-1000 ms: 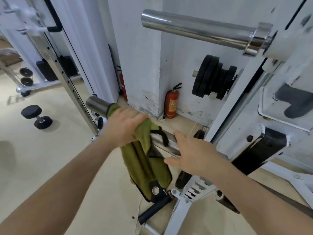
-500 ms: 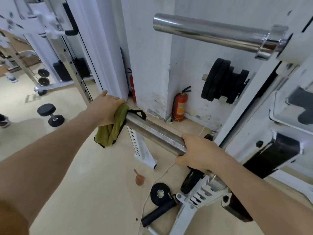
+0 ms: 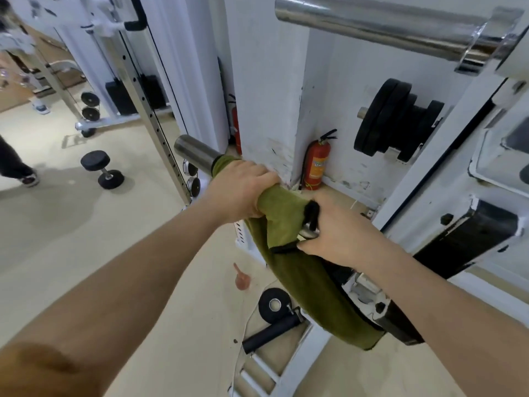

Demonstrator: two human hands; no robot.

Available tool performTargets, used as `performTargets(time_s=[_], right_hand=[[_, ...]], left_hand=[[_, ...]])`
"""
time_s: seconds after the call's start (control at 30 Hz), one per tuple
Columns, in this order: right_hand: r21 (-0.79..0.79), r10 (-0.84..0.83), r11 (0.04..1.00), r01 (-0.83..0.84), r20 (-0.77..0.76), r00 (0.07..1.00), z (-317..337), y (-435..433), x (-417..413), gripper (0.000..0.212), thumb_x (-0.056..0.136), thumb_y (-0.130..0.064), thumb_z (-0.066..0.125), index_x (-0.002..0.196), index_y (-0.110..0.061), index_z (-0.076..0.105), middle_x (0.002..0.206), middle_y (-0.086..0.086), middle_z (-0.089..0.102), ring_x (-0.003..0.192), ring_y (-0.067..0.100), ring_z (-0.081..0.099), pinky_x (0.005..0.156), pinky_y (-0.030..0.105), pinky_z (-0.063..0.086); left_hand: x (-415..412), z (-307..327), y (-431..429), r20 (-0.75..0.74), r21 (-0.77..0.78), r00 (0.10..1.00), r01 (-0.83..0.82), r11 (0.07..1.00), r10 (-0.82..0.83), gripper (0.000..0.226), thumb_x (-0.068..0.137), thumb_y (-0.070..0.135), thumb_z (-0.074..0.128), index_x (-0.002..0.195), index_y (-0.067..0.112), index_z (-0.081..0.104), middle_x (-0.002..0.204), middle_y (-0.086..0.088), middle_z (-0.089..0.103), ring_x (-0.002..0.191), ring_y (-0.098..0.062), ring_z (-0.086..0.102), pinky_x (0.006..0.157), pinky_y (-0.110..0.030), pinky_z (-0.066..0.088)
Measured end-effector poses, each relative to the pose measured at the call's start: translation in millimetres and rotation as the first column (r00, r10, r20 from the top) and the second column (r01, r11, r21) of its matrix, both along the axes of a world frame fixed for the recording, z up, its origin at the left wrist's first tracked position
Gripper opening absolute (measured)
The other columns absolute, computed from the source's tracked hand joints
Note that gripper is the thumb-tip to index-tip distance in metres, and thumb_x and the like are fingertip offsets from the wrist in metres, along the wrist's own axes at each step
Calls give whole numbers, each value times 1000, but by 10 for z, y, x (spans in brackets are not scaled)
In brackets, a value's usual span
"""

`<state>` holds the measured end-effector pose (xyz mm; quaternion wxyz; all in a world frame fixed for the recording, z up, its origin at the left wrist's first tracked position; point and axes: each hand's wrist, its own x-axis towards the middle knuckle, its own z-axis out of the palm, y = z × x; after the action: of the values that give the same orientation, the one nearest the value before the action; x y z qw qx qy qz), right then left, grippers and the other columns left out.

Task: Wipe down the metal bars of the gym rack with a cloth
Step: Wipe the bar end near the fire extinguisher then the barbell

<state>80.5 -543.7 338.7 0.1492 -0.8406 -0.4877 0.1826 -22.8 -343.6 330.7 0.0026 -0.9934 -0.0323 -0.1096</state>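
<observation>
A green cloth (image 3: 289, 219) with black trim is draped over the lower steel bar (image 3: 194, 153) of the white rack. My left hand (image 3: 237, 190) grips the cloth wrapped round the bar, a short way in from the bar's free end. My right hand (image 3: 335, 227) holds the same bar right beside the cloth, fingers curled over it, touching the cloth's black loop. The cloth's long tail (image 3: 329, 302) hangs down below my right forearm. A second, shiny bar (image 3: 372, 27) juts out above.
Black weight plates (image 3: 395, 127) hang on a peg on the white wall, with a red fire extinguisher (image 3: 316, 164) below. A dumbbell (image 3: 101, 167), a small plate (image 3: 274, 308) and a black handle (image 3: 272, 333) lie on the floor. A person's leg (image 3: 14, 164) shows at far left.
My left hand slid the cloth back along the bar from its free end toward my right hand. The cloth opened out and now hangs long. The bar's end is bare again.
</observation>
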Motion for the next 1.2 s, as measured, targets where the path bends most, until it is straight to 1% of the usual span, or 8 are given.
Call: performTargets(time_s=[0.2, 0.4, 0.5, 0.57, 0.7, 0.87, 1.0, 1.2], right_hand=[[-6, 58, 998, -58, 58, 997, -32, -1, -35, 68, 74, -46, 72, 124, -24, 31, 101, 5, 61, 89, 29, 61, 75, 44, 54], [-4, -18, 1000, 18, 116, 993, 13, -116, -100, 78, 74, -82, 39, 131, -30, 31, 110, 3, 60, 97, 30, 61, 77, 41, 51], [151, -52, 988, 34, 114, 992, 94, -74, -72, 44, 89, -63, 33, 113, -31, 50, 100, -1, 62, 93, 25, 60, 73, 37, 50], [196, -41, 980, 25, 76, 996, 117, -74, -53, 30, 95, -45, 37, 118, -34, 53, 105, -3, 62, 98, 24, 59, 77, 40, 51], [263, -139, 957, 123, 41, 989, 75, -187, -10, 41, 97, -27, 43, 137, -34, 47, 118, -4, 62, 99, 18, 58, 81, 39, 52], [120, -74, 991, 62, 92, 993, 137, -93, -22, 66, 87, -63, 43, 146, -37, 27, 139, -10, 46, 109, 14, 53, 86, 34, 47], [-86, -56, 992, 91, 341, 938, -6, 263, -264, 83, 75, -79, 41, 144, -37, 17, 135, -11, 45, 111, 13, 49, 78, 29, 44], [-29, -237, 962, 272, 411, 880, 10, 749, -313, 82, 61, -95, 29, 131, -53, 24, 106, -24, 58, 87, 1, 57, 65, 24, 47]], left_hand=[[-98, -106, 117, 11, 46, 990, -142, 989, 141, 65, 59, 49, 77, 115, 24, 55, 102, 1, 63, 95, -24, 60, 94, -42, 43], [-44, -82, 30, -27, 82, 986, -161, 983, 164, 71, 58, 51, 79, 118, 21, 55, 104, -3, 63, 96, -27, 59, 93, -41, 44], [-40, 1, 139, -75, 73, 983, -164, 984, 169, 74, 55, 57, 77, 117, 22, 55, 100, -2, 63, 93, -26, 60, 91, -42, 46], [-51, 34, 231, -85, 59, 980, -177, 982, 181, 74, 54, 60, 77, 115, 25, 54, 101, 0, 63, 93, -24, 60, 92, -43, 46], [-164, 15, 579, -125, 54, 968, -214, 975, 219, 75, 55, 61, 77, 118, 27, 55, 105, 1, 63, 98, -24, 59, 94, -42, 45], [-131, 111, 1171, -235, 109, 952, -175, 979, 196, 67, 49, 64, 72, 107, 38, 51, 93, 11, 60, 89, -16, 59, 85, -35, 47], [-210, 54, 1711, -266, -157, 956, -168, 973, 123, 60, 49, 50, 80, 102, 43, 51, 92, 17, 56, 87, -12, 56, 79, -35, 51], [-63, 119, 2191, -417, -553, 904, -173, 815, -91, 62, 44, 50, 82, 99, 35, 57, 88, 15, 62, 81, -10, 62, 69, -28, 54]])
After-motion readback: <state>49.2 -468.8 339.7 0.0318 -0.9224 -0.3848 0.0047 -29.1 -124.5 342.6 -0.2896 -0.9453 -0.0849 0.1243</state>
